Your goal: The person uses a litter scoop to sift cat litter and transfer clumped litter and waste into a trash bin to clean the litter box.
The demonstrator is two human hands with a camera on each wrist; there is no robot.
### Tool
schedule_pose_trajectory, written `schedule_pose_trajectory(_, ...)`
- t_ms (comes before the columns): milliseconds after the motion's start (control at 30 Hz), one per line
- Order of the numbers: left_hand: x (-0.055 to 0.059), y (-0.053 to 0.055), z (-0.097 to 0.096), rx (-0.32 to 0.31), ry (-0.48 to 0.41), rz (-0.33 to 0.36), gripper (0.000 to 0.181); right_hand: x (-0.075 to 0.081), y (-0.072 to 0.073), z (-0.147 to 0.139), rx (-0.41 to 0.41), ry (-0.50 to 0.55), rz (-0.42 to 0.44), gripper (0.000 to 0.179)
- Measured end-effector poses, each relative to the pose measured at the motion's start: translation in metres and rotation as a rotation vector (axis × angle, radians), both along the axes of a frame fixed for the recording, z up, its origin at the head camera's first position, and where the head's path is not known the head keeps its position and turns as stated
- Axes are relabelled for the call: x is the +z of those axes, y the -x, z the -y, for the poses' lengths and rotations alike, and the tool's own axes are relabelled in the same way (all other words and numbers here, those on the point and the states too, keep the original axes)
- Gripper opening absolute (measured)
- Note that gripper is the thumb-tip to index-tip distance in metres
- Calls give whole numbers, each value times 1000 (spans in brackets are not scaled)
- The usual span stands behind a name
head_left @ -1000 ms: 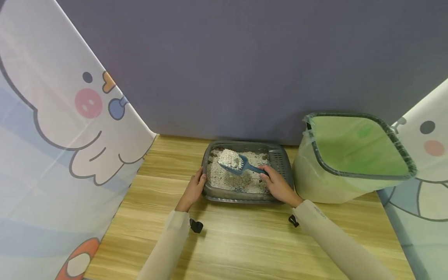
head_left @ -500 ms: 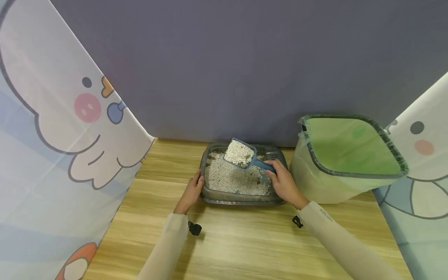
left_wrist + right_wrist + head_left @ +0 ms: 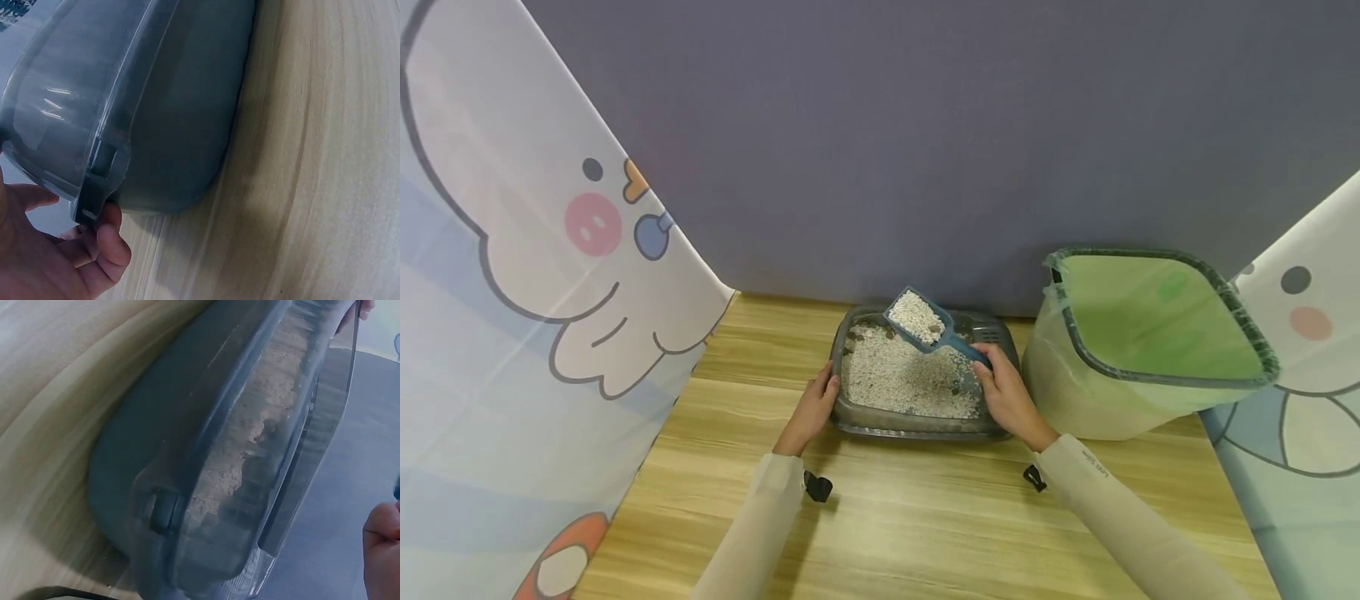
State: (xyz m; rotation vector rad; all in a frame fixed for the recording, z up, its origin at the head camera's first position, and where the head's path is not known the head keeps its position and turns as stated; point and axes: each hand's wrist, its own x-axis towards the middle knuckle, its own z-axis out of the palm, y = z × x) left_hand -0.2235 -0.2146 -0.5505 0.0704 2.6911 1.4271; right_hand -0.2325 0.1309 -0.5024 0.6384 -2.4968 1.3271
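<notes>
A grey litter box [image 3: 917, 425] holds pale granular litter [image 3: 887, 379] with several darker clumps. My left hand [image 3: 811, 410] grips the box's left rim; in the left wrist view its fingers [image 3: 112, 244] curl round the rim's edge. My right hand [image 3: 1009, 398] holds a blue litter scoop [image 3: 953, 337] by its handle, above the back of the box. Pale litter and a darker clump near the handle end lie in the scoop. In the right wrist view only part of the right hand [image 3: 382, 550] shows, and the scoop is almost wholly out of frame.
To the right of the box stands a bin [image 3: 1082, 400] with a greenish plastic liner over its dark rim. A grey wall [image 3: 880, 150] rises close behind the box. Printed cloth panels [image 3: 550, 275] flank the wooden table [image 3: 910, 517].
My right hand has lifted the scoop up and toward the back of the box. The litter heaped in it has become less. My left hand stays at the rim.
</notes>
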Motion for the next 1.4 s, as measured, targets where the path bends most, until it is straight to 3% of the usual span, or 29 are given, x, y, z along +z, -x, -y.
schedule_pose_trajectory(267, 1, 4, 3, -11, 17, -23, 61, -1, 2, 2, 11, -48, 21, 30)
schedule_pose_trajectory(700, 2, 3, 0, -4, 13, -22, 59, -10, -2, 5, -55, -11, -69, 29)
schedule_pose_trajectory(1033, -3, 2, 1, 5, 9, -25, 63, -11, -5, 3, -41, -16, 39, 33)
schedule_pose_trajectory(1400, -2, 2, 0, 2, 14, -26, 63, -9, 0, -4, -48, -15, -83, 28)
